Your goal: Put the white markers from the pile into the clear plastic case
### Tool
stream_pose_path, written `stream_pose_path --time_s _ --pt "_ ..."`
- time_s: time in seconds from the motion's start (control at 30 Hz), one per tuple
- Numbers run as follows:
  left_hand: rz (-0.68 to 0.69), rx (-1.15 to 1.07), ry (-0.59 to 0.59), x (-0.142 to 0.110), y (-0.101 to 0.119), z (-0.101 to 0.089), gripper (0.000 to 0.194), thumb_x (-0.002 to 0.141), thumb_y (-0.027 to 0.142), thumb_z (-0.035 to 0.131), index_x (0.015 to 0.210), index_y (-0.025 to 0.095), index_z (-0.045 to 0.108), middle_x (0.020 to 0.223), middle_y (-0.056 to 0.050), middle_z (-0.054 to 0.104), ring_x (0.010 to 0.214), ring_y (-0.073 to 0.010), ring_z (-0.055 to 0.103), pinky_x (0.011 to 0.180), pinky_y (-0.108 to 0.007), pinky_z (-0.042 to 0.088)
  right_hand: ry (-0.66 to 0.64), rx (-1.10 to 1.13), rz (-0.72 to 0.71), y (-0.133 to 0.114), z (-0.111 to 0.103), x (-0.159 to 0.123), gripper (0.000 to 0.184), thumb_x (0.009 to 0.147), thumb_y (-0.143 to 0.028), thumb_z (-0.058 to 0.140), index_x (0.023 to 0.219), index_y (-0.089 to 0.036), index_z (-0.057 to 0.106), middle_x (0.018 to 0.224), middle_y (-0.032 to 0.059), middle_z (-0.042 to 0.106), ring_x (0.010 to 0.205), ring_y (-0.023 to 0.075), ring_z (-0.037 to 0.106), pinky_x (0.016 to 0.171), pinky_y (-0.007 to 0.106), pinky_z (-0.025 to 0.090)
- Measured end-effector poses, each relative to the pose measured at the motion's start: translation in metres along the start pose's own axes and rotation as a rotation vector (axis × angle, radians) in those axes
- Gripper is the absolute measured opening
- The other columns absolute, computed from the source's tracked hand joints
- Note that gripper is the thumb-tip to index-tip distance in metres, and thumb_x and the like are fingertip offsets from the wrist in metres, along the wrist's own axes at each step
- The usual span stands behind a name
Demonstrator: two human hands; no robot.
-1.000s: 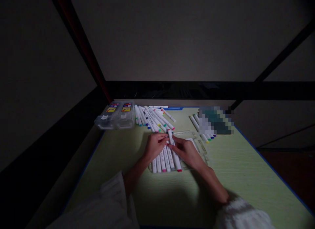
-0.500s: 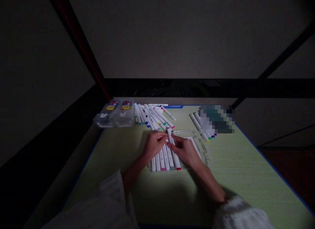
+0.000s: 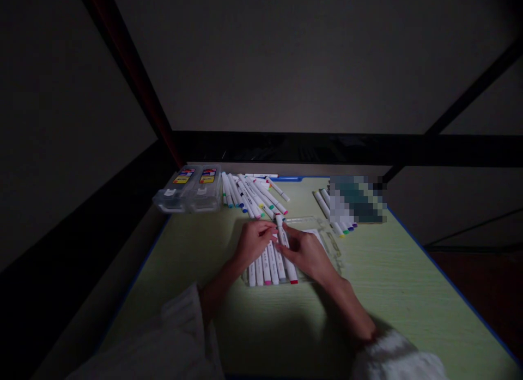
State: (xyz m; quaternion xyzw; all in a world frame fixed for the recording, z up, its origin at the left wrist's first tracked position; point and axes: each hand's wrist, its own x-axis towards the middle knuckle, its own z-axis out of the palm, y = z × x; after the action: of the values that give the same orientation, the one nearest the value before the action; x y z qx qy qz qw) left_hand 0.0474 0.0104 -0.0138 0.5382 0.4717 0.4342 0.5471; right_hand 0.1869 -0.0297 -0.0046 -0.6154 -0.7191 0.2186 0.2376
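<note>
My left hand (image 3: 253, 241) and my right hand (image 3: 307, 252) meet over a clear flat tray (image 3: 332, 243) on the green table (image 3: 392, 282). Several white markers with coloured caps (image 3: 269, 268) lie side by side in the tray. Both hands pinch the far end of one white marker (image 3: 281, 231) that lies in line with the row. My fingers are curled round it, left from the left side, right from the right side.
A loose heap of white markers (image 3: 253, 194) lies at the table's far edge. Left of it stands a clear plastic case (image 3: 188, 190) with coloured labels. More markers (image 3: 327, 205) lie at the far right beside a blurred dark object (image 3: 357, 200). A dark rail runs behind the table.
Both hands and the held marker have stayed nearly in place over the tray. The whole view has shifted slightly left.
</note>
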Motion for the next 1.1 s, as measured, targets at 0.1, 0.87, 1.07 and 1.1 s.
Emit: stream_pose_path --time_s 0.1,0.87,1.07,1.1 --pt "-0.004 -0.030 0.002 0.000 -0.001 0.000 0.017 0.066 0.001 0.048 0.073 0.010 0.061 0.068 -0.004 0.067 0.067 -0.0156 0.065 0.054 -0.022 0.053 -0.011 0.007 -0.006 0.000 -0.001 0.000 0.052 0.074 -0.039 0.051 0.119 -0.013 0.050 0.052 -0.0024 0.051 0.046 0.0119 0.045 0.045 0.021 0.028" --pt "-0.073 -0.117 0.022 0.000 0.018 -0.006 0.050 0.065 0.021 0.059 0.110 0.018 0.039 0.075 0.000 0.063 0.054 -0.0104 0.060 0.041 -0.016 0.045 0.149 0.165 -0.106 -0.012 -0.007 -0.008 0.042 0.074 -0.025 0.049 0.114 -0.012 0.056 0.062 -0.0001 0.058 0.052 0.0111 0.046 0.053 0.022 0.036" --pt "-0.011 -0.113 -0.009 -0.001 0.019 -0.007 0.044 0.063 0.025 0.060 0.103 0.017 0.044 0.071 0.001 0.061 0.055 -0.0098 0.058 0.041 -0.016 0.046 0.123 0.151 -0.151 -0.016 -0.009 -0.010 0.040 0.077 -0.025 0.047 0.114 -0.015 0.056 0.073 0.0033 0.062 0.058 0.0133 0.050 0.058 0.024 0.039" --pt "-0.008 -0.106 -0.015 -0.001 0.018 -0.007 0.043 0.063 0.026 0.060 0.102 0.017 0.044 0.071 0.001 0.061 0.055 -0.0099 0.057 0.040 -0.015 0.045 0.119 0.147 -0.154 -0.016 -0.009 -0.010 0.039 0.077 -0.025 0.047 0.114 -0.015 0.056 0.074 0.0036 0.062 0.059 0.0135 0.050 0.059 0.024 0.039"
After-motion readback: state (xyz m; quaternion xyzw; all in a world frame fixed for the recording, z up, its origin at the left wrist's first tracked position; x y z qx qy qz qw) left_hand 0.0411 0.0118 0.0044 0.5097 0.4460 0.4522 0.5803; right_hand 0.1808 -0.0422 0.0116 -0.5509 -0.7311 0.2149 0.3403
